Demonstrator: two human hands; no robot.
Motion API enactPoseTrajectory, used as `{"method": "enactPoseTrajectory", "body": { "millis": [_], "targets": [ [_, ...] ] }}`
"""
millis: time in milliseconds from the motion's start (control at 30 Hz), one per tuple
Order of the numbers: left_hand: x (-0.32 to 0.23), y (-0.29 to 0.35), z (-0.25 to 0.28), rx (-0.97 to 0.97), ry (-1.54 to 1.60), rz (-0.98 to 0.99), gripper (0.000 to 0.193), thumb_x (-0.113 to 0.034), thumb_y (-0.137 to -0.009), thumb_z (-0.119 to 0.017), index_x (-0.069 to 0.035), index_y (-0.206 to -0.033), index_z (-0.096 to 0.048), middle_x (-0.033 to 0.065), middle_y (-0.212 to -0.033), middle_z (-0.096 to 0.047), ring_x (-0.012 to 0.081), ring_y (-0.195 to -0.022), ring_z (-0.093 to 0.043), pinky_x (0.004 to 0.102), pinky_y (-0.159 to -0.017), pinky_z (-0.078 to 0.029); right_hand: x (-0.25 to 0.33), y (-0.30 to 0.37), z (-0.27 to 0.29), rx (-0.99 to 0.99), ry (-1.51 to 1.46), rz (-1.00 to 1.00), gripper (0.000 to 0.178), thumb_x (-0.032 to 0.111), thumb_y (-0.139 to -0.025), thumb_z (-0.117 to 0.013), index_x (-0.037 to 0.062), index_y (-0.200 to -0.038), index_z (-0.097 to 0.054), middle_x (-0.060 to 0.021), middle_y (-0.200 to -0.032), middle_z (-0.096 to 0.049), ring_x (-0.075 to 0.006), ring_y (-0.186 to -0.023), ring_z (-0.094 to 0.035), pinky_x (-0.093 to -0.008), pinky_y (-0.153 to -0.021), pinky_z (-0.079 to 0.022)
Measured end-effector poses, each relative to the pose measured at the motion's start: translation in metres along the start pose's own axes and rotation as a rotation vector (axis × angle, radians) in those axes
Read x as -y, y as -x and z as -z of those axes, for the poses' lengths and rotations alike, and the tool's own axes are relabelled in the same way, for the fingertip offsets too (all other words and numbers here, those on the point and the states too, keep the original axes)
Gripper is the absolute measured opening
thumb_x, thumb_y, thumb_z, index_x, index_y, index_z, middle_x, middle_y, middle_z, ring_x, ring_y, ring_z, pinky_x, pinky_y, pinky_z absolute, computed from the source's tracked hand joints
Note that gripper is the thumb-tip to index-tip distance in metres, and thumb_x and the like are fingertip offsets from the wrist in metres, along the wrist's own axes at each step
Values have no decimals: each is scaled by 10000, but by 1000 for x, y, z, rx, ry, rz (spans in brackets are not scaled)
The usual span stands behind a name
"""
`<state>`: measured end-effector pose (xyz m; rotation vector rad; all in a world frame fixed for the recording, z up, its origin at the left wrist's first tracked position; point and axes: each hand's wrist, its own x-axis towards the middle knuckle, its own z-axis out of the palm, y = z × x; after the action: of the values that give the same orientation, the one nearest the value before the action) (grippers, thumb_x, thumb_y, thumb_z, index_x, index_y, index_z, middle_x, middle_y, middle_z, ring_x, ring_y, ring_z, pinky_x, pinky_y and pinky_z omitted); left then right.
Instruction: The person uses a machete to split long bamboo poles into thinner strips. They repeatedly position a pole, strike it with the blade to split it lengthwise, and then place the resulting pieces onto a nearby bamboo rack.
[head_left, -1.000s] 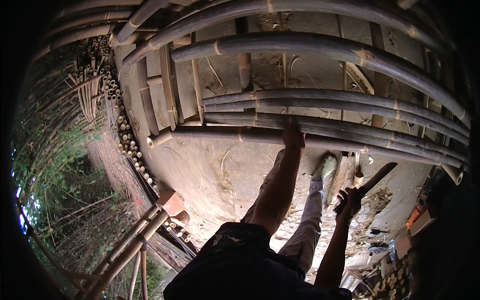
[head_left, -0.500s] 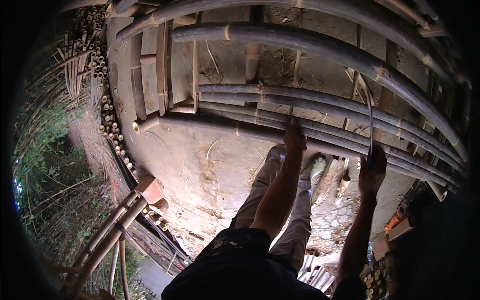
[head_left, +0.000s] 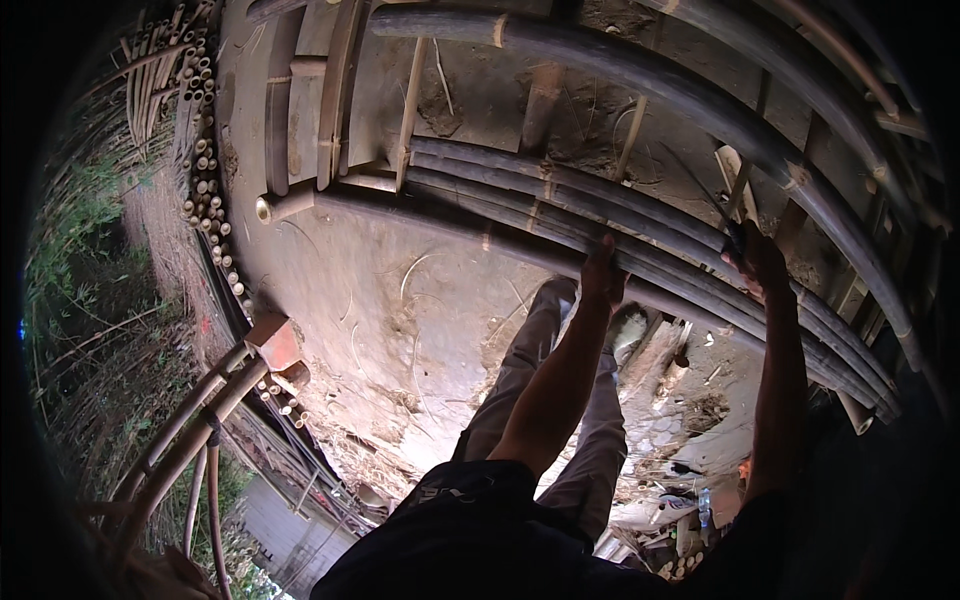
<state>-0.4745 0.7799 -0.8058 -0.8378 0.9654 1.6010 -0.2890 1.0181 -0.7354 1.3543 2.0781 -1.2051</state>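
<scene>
Several dark bamboo poles (head_left: 480,183) lie side by side across a bamboo frame in front of me. My left hand (head_left: 602,278) is closed on the nearest of these poles, around its middle, with a finger lying over the top. Farther right, my right hand (head_left: 758,262) is wrapped round the dark handle of a long, thin-bladed tool (head_left: 700,188). Its blade slants up and left from the fist, over the poles and the gap behind them. Whether the blade touches a pole I cannot tell. Below the poles runs a thicker bamboo rail (head_left: 430,228).
Thick curved bamboo rails (head_left: 640,65) cross the far side of the frame. Stacked bamboo ends (head_left: 205,190) line the ground's left edge. A red brick (head_left: 273,342) sits by a bamboo railing (head_left: 190,450) at lower left. A bottle (head_left: 704,506) and debris lie at lower right.
My right hand has moved up and away from me, over the poles, and its tool has swung from upright to slanting left. My left hand stays on the pole; the view has shifted slightly.
</scene>
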Motion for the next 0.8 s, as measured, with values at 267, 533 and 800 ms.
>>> {"method": "enactPoseTrajectory", "body": {
  "millis": [267,533,800],
  "targets": [
    [-9,3,-1,135,48,30,477,-319,-975,-571,-86,-1367,-432,84,-1300,-554,261,-1206,-524,448,-1026,-397,16,-13,27,106,-29,85,458,115,-638,-802,19,-989,-523,-63,-852,-544,-187,-814,-509,-333,-773,-454],
    [0,-5,-5,41,-182,116,561,-441,-1004,-462,-118,-1452,-365,54,-1453,-449,247,-1316,-438,472,-1063,-327,-12,-11,20,127,66,76,537,198,-653,-820,5,-1058,-524,-152,-870,-613,-291,-837,-609,-384,-769,-482],
    [-28,-9,39,-40,-332,133,605,-462,-896,-650,-93,-1347,-490,114,-1264,-612,239,-1122,-599,441,-930,-451,50,71,3,-757,457,192,429,280,-770,-754,21,-1038,-543,-200,-1208,-532,-378,-1169,-507,-507,-946,-428]
  ]
}}
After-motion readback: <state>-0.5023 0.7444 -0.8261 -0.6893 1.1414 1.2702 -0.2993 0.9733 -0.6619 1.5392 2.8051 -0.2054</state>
